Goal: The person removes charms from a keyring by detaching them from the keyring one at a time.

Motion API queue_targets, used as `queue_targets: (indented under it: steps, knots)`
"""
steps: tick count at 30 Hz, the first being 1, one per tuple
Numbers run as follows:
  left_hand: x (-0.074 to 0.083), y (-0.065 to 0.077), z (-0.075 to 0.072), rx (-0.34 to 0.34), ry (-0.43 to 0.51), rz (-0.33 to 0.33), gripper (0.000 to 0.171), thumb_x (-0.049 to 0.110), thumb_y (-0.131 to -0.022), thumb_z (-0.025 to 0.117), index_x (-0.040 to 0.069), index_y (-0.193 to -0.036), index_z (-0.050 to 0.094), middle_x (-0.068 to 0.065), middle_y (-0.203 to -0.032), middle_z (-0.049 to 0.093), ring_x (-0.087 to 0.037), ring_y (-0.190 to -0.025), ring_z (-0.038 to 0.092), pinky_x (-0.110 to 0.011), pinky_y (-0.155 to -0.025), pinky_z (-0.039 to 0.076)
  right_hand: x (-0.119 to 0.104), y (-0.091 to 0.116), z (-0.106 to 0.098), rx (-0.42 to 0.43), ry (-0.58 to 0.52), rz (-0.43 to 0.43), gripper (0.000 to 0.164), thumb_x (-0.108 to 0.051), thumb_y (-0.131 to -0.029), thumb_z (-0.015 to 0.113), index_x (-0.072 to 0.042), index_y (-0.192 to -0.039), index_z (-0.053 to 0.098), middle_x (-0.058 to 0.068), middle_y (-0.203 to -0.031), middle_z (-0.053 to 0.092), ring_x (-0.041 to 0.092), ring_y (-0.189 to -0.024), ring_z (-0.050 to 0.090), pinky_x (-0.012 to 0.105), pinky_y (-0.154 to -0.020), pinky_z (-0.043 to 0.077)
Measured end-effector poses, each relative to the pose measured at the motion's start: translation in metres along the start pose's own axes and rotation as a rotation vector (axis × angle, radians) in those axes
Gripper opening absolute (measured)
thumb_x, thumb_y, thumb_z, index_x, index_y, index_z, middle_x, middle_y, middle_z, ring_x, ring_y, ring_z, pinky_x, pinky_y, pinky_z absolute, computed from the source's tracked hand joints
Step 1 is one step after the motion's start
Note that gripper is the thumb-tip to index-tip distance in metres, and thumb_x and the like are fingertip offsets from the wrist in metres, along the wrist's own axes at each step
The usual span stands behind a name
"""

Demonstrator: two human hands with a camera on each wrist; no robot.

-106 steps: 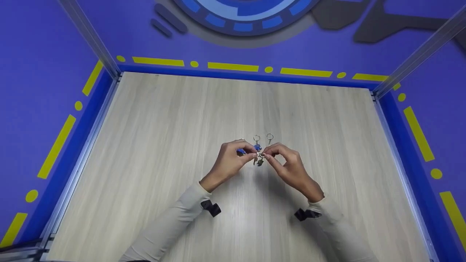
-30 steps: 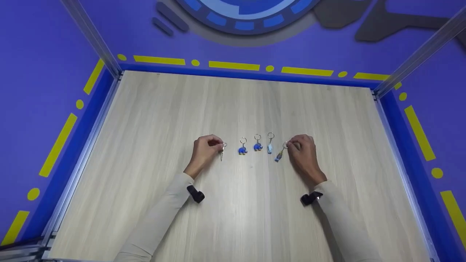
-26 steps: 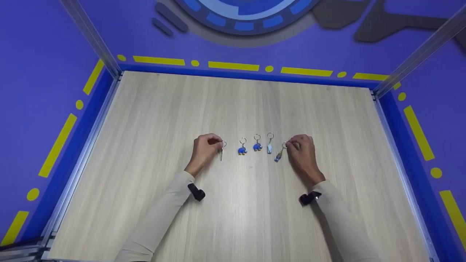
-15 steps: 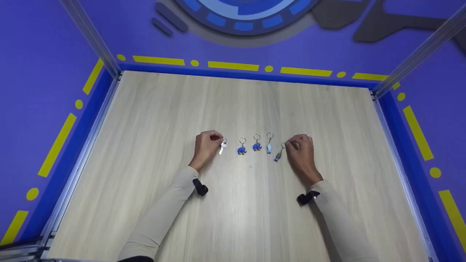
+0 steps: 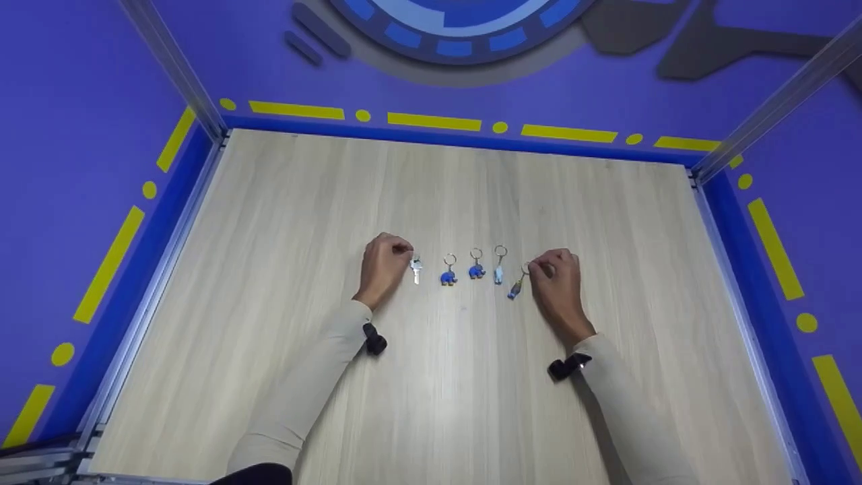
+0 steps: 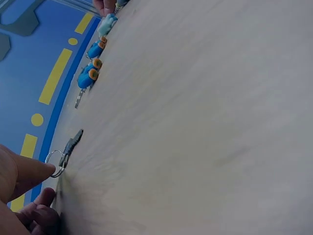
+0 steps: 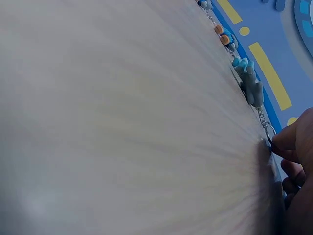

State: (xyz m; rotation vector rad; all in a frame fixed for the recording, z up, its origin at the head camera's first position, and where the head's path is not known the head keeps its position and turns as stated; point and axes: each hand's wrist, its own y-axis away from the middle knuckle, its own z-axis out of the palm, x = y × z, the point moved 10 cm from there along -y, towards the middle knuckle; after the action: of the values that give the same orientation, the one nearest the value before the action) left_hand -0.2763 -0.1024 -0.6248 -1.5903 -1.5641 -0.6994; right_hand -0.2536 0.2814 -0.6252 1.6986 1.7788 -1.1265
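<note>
In the head view, my left hand (image 5: 382,271) is at the left end of a row of keyrings. Its thumb and fingers pinch a metal ring carrying a silver key (image 5: 416,272); the left wrist view shows this key (image 6: 72,144) close to the tabletop. My right hand (image 5: 560,281), at the row's right end, pinches the ring of a keychain with a small grey-and-blue figure (image 5: 515,289). Between the hands lie two blue elephant keychains, the left one (image 5: 448,277) and the right one (image 5: 476,271), then a pale blue figure keychain (image 5: 498,274).
The light wood tabletop (image 5: 431,391) is bounded by blue panels with yellow markings (image 5: 434,121) and metal frame rails. A black wrist camera (image 5: 374,339) sits on the left sleeve, another camera (image 5: 569,367) on the right.
From together over the keychains, my hands have moved apart to the row's two ends. Over the last second the left hand has shifted slightly forward and the key has turned face up. My right hand barely moves.
</note>
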Motion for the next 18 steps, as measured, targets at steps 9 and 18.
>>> queue_targets:
  steps: [9,18]
  knots:
    - [0.003,-0.003,-0.001,-0.041,0.044,0.014,0.009,0.004,-0.093,0.083,0.004,-0.102,0.085,-0.008,-0.102,0.074,-0.023,-0.097,0.070,-0.037,-0.090,0.057,0.002,-0.003,-0.001,0.011,-0.005,-0.014,0.007,-0.003,-0.098,0.076,0.003,-0.094,0.079,0.018,-0.106,0.067,0.034,-0.110,0.055,0.046,-0.101,0.042]
    - [0.012,0.001,-0.003,-0.083,0.236,0.072,0.020,0.007,-0.096,0.086,-0.001,-0.114,0.081,-0.013,-0.109,0.075,-0.022,-0.098,0.068,-0.031,-0.088,0.053,-0.001,-0.004,-0.011,-0.050,-0.041,-0.012,0.010,-0.010,-0.104,0.074,-0.001,-0.107,0.077,0.014,-0.116,0.069,0.026,-0.117,0.057,0.041,-0.100,0.045]
